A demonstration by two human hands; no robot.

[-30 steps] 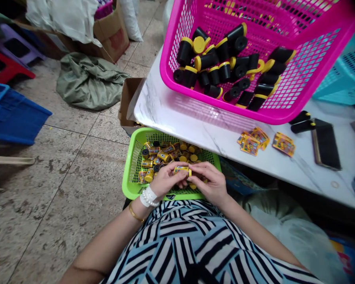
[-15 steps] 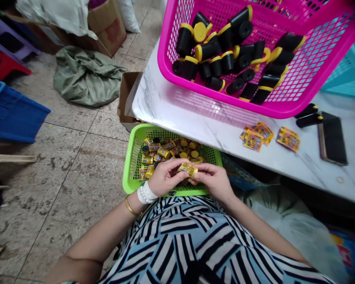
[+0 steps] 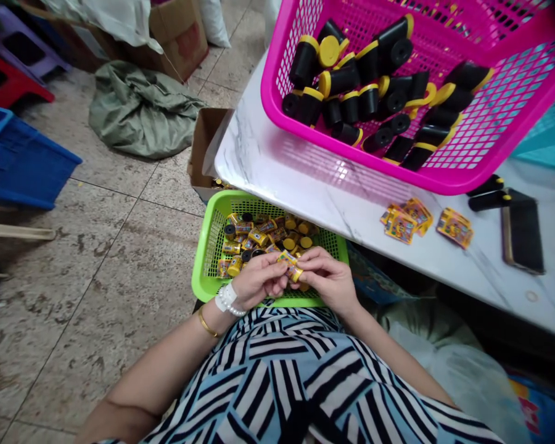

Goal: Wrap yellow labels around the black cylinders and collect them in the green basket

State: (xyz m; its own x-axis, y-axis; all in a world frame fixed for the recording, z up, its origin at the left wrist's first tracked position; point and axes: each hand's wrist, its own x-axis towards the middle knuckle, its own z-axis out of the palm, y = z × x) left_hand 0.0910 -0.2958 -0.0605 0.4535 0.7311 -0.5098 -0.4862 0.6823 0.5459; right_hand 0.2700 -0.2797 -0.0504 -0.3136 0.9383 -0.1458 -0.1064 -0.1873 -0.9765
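Observation:
My left hand (image 3: 260,280) and my right hand (image 3: 328,280) meet over the front of a green basket (image 3: 198,266). Between their fingertips is a small canister with a yellow printed label (image 3: 290,269); both hands pinch it. Part of the label seems to stand off at the left fingers. Several labelled canisters (image 3: 258,238) with yellow or black ends lie in the green basket. On the marble-look table (image 3: 254,154), a pink basket (image 3: 379,161) holds black canisters (image 3: 342,80) with yellow lids. Loose yellow labels (image 3: 400,223) and another label stack (image 3: 455,228) lie near the table edge.
A phone (image 3: 522,235) lies at the table's right, beside two black canisters (image 3: 489,200). A turquoise basket (image 3: 548,139) stands behind. Left on the floor are a blue crate (image 3: 25,160), a green cloth sack (image 3: 141,114) and a cardboard box (image 3: 203,145).
My left fingers have shifted on the canister, and a yellow label piece now shows raised at its left. The view has moved slightly, so the table items appear a little further right and lower.

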